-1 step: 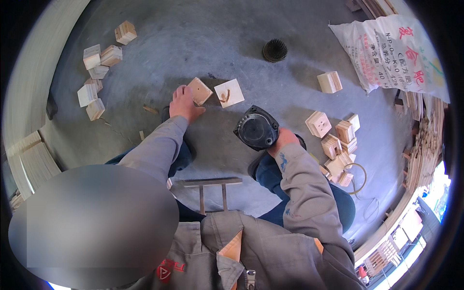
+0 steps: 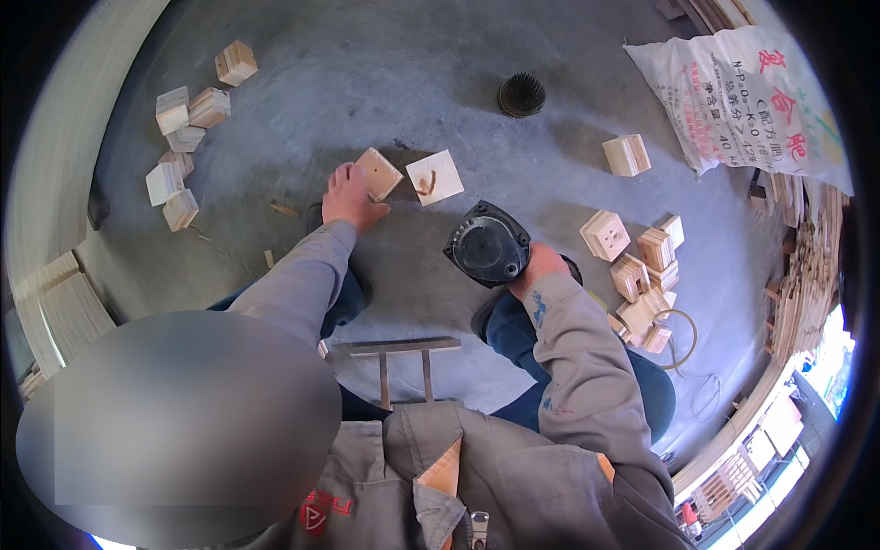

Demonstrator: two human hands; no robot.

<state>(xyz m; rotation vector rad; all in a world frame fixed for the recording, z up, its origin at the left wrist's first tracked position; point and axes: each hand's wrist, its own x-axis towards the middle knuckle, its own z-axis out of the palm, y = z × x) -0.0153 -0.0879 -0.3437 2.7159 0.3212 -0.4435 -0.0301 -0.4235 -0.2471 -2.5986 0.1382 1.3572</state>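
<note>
Touching block (image 2: 381, 174), just ahead and to right of left hand (image 2: 351, 200), along near-left side; clamped or merely resting, cannot tell. Gripping black tool (image 2: 487, 246) in right hand (image 2: 543, 265), just to its left, fingers mostly hidden. Best to press block steady on floor (image 2: 394, 73), fingertips low on sides, clear of tool's underside. Better to keep tool square, not canted. Worth minding second block (image 2: 440, 174), ahead and left of right hand: avoid bumping.
</note>
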